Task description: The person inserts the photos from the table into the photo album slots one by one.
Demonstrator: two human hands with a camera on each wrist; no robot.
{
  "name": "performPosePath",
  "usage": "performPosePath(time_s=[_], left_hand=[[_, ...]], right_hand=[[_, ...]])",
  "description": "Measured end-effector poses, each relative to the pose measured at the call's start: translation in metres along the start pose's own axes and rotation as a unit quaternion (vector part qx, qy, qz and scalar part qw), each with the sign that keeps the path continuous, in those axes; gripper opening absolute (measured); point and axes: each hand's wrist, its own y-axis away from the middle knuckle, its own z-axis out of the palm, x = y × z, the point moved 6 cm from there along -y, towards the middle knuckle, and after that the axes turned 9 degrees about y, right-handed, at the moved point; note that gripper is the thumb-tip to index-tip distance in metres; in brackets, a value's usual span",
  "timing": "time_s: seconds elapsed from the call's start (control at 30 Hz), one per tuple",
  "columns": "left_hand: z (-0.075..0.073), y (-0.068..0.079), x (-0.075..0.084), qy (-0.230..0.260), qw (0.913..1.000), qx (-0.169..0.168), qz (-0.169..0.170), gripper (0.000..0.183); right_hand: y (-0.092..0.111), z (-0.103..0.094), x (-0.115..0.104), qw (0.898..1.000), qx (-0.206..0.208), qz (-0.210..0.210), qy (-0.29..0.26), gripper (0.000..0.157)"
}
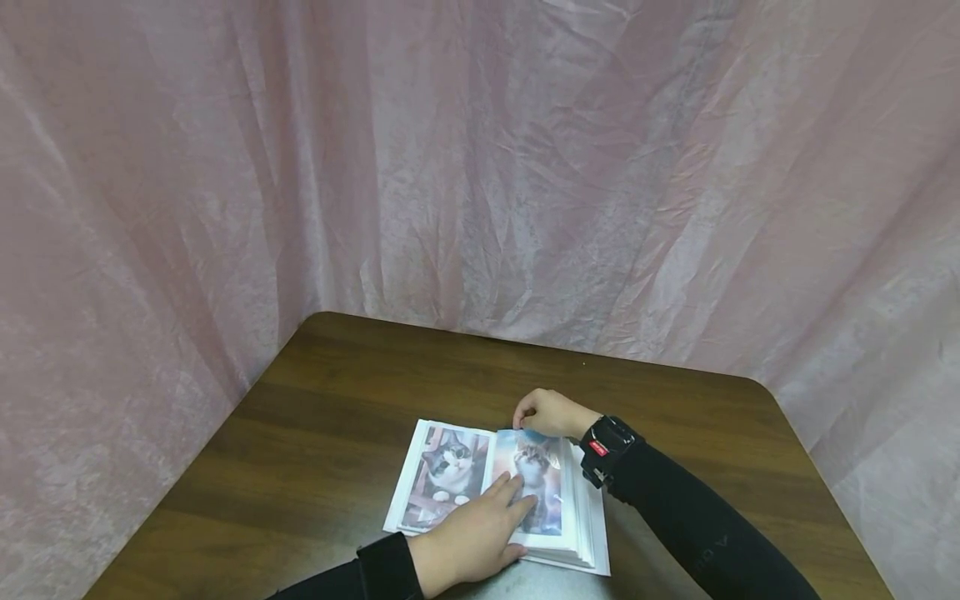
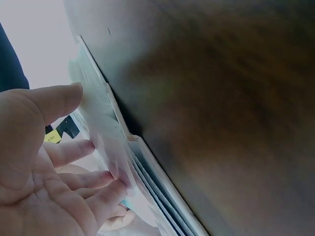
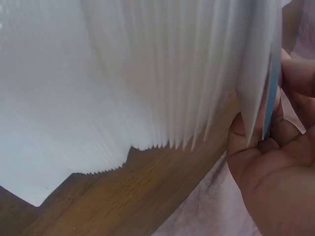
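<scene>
A white photo album (image 1: 592, 533) lies open on the table. Its left page carries a photo of a grey-and-white cat (image 1: 450, 467); on the right page is a kitten photo (image 1: 534, 475) with a blue upper part. My left hand (image 1: 476, 533) rests with outstretched fingers across the lower inner part of the right page, partly covering the picture. At that page's top edge my right hand (image 1: 557, 413) pinches the kitten photo. In the right wrist view, thumb and fingers grip the blue-edged photo (image 3: 270, 101) together with a white sleeve page (image 3: 255, 98). Other pages (image 3: 172, 98) fan out beside them.
The brown wooden table (image 1: 360, 392) extends around the album on all sides. Pink crushed-velvet curtains (image 1: 450, 167) hang behind and beside it. A black wristband with a small device (image 1: 606, 450) sits on the right wrist.
</scene>
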Motion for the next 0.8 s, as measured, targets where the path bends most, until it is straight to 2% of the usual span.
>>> performPosePath(time_s=[0.43, 0.8], left_hand=[[-0.0015, 0.0006, 0.0005, -0.003, 1.0000, 0.007, 0.001, 0.062], [-0.0051, 0.0011, 0.0031, 0.003, 0.9999, 0.009, 0.003, 0.062]], right_hand=[[0.0024, 0.0062, 0.0042, 0.999, -0.015, -0.015, -0.048, 0.012], [0.0035, 0.0060, 0.0058, 0.997, -0.010, -0.037, -0.063, 0.009]])
